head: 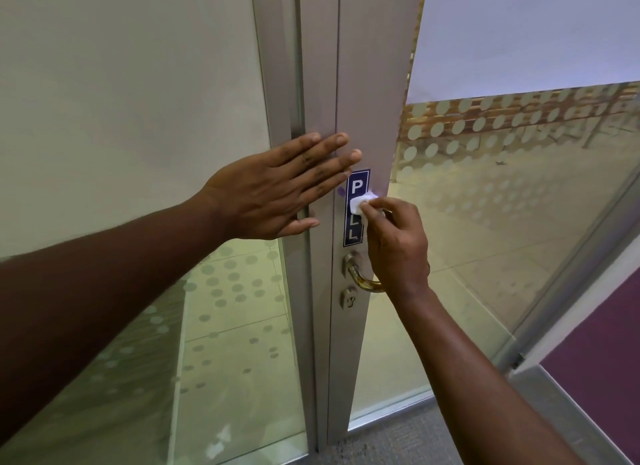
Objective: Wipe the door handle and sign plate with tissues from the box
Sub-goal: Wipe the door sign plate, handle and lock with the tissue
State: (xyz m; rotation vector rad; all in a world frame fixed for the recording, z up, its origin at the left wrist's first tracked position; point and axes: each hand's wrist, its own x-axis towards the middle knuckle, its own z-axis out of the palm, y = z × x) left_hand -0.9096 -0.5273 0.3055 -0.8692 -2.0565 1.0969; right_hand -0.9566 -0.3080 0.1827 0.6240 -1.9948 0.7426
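A dark blue sign plate [355, 184] with white letters reading PULL runs down the grey metal door stile. My right hand [396, 244] pinches a small wad of white tissue [360, 203] and presses it on the plate's second letter. Below the plate sits a curved brass door handle [360, 277], partly hidden behind my right wrist, with a keyhole cylinder [349, 300] under it. My left hand [273, 191] lies flat, fingers spread, against the door frame just left of the plate. No tissue box is in view.
Frosted glass panels with dot patterns stand on both sides of the door stile [370, 83]. Grey carpet [398, 440] lies at the bottom. A purple panel with a metal edge [595, 360] is at the lower right.
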